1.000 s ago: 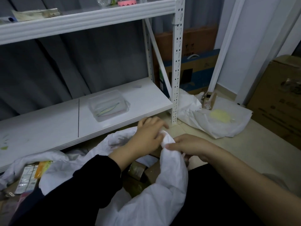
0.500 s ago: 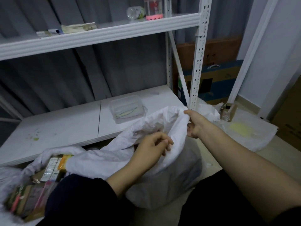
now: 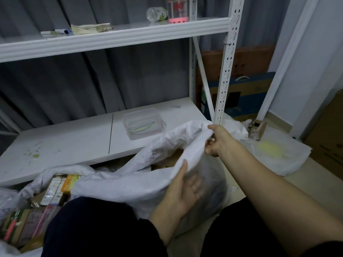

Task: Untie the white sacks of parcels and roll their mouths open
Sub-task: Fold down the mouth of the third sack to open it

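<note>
Two sacks already show their contents in the head view, so we judge the job partly done. The middle sack (image 3: 130, 186) stands on the floor between the person's knees, just in front of the lower shelf (image 3: 65, 138). Its tie is off and its mouth gapes, with brown parcels (image 3: 167, 160) just visible inside. The right hand (image 3: 216, 140) pinches the far rim of that mouth and holds it up. The left hand (image 3: 185, 190) lies flat against the sack's near side, fingers fairly straight and thumb up along the hanging fold, gripping nothing. We think the rim is not yet rolled down, as the cloth sags in one loose flap. That rolling is what remains here. To the left, another sack (image 3: 55, 169) lies open with coloured packets (image 3: 53, 191) showing. To the right, a third white sack (image 3: 278, 158) lies on the floor beyond the shelf post (image 3: 225, 71). We cannot tell whether that one is tied.
</note>
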